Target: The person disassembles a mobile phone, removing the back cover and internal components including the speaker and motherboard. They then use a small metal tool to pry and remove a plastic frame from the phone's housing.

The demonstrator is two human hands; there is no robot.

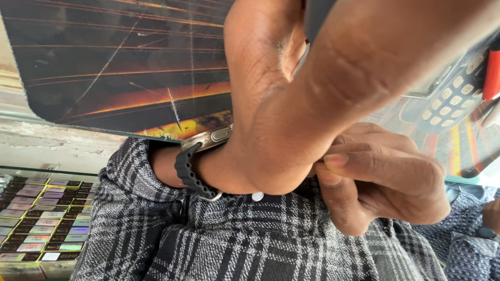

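So the watch (211,139), metal case on a dark ridged strap (188,174), sits on the left wrist, right above the plaid sleeve (156,234); the left hand (271,88) is raised close to the camera, curled around something dark, can't really tell what; the right hand (385,174) is pinched shut just beside that wrist; behind them a streaky dark mat (114,62) on the counter, with keypad phones (448,99) to the right.

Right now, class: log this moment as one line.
left hand: raised, watch on wrist | right hand: fingers pinched by dark strap | behind: scratched mat
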